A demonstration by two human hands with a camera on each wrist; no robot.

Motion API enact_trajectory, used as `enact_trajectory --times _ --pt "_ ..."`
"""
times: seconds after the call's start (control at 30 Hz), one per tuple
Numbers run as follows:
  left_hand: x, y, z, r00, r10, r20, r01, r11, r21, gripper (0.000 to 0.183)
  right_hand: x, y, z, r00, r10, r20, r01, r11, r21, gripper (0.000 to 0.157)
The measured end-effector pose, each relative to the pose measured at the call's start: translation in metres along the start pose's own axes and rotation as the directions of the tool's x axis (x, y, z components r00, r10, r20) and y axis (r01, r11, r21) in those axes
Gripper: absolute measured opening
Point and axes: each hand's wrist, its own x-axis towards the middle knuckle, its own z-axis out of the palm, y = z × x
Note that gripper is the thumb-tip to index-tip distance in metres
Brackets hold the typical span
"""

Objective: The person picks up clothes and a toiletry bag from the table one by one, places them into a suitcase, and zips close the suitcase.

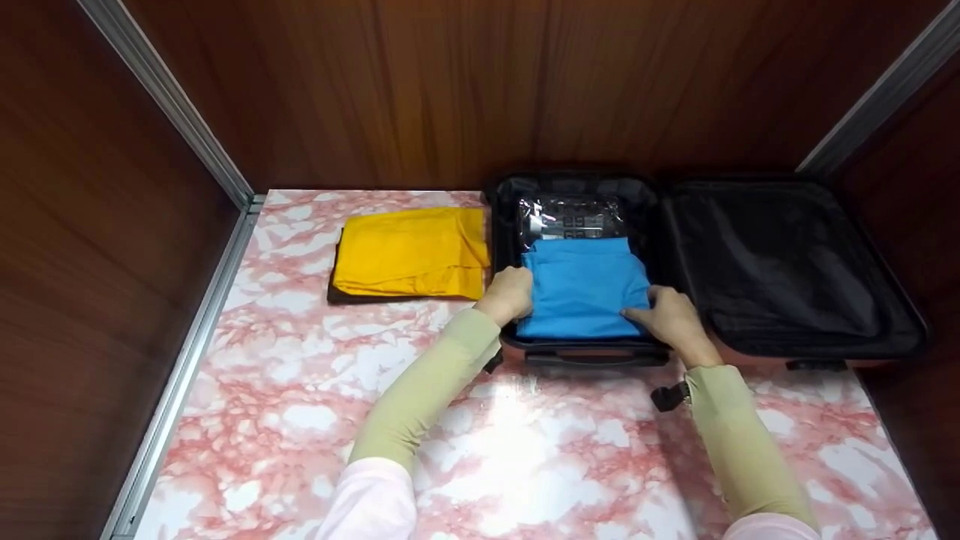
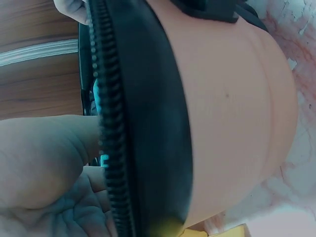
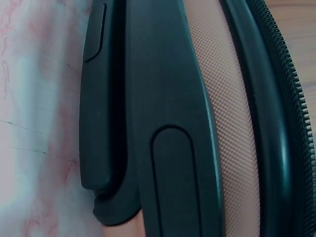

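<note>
A folded blue garment [image 1: 581,289] lies in the near part of the open suitcase [image 1: 585,345]. My left hand [image 1: 510,292] grips its left edge with curled fingers. At its right edge, my right hand [image 1: 671,315] pinches the fabric, thumb on top and the other fingers mostly hidden. Behind the garment, a clear shiny packet [image 1: 574,214] with dark contents shows in the case. In the left wrist view, the left hand [image 2: 39,163] reaches behind the zipper edge [image 2: 111,123], which hides its fingertips. Only the suitcase's handle [image 3: 103,123] side fills the right wrist view; no hand shows there.
Left of the suitcase, a folded yellow garment [image 1: 409,251] lies on a dark one [image 1: 334,292]. The black-lined lid [image 1: 772,262] is spread open at the right. Wood panels [image 1: 450,90] border the marbled pink-and-white tabletop [image 1: 300,420] at the back and sides.
</note>
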Motion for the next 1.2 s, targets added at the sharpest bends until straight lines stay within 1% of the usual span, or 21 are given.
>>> enact_trajectory --times 0.13,0.37,0.5,0.67,0.83,0.9,1.0,1.1,1.2 --pt "-0.001 0.0 0.0 1.0 0.004 -0.001 -0.004 1.0 -0.011 0.017 -0.001 0.0 0.0 1.0 0.0 0.002 0.0 1.0 0.001 0.043" --pt "0.0 0.0 0.002 1.0 0.001 -0.012 -0.001 1.0 0.006 0.019 -0.002 0.0 -0.001 1.0 0.003 0.001 -0.003 1.0 -0.002 0.043" --pt "-0.002 0.0 0.0 1.0 0.003 -0.01 -0.003 1.0 -0.017 0.02 -0.002 -0.001 -0.001 1.0 0.009 -0.004 -0.009 1.0 -0.002 0.043" --pt "-0.005 -0.001 -0.001 1.0 0.014 -0.017 -0.015 1.0 -0.019 0.029 -0.004 -0.003 0.0 0.999 0.032 -0.013 -0.032 0.999 0.007 0.049" --pt "-0.005 -0.001 -0.001 1.0 0.027 -0.003 -0.027 0.999 -0.041 0.035 -0.005 -0.003 0.0 0.997 0.065 -0.039 -0.063 0.997 0.054 0.054" --pt "-0.005 -0.001 -0.002 1.0 0.026 0.0 -0.026 0.997 -0.07 0.042 -0.004 -0.002 0.0 0.996 0.075 -0.054 -0.069 0.994 0.09 0.058" --pt "-0.005 -0.001 -0.002 1.0 0.023 -0.005 -0.023 0.994 -0.111 0.062 -0.002 -0.003 -0.002 0.995 0.076 -0.062 -0.068 0.989 0.135 0.066" --pt "-0.006 -0.001 -0.003 1.0 0.012 -0.013 -0.014 0.99 -0.138 0.079 -0.001 -0.006 -0.005 0.996 0.072 -0.048 -0.064 0.986 0.156 0.072" --pt "-0.006 -0.001 -0.004 0.999 -0.004 -0.038 -0.002 0.988 -0.157 0.085 0.0 -0.012 -0.008 0.997 0.07 -0.036 -0.063 0.985 0.16 0.075"
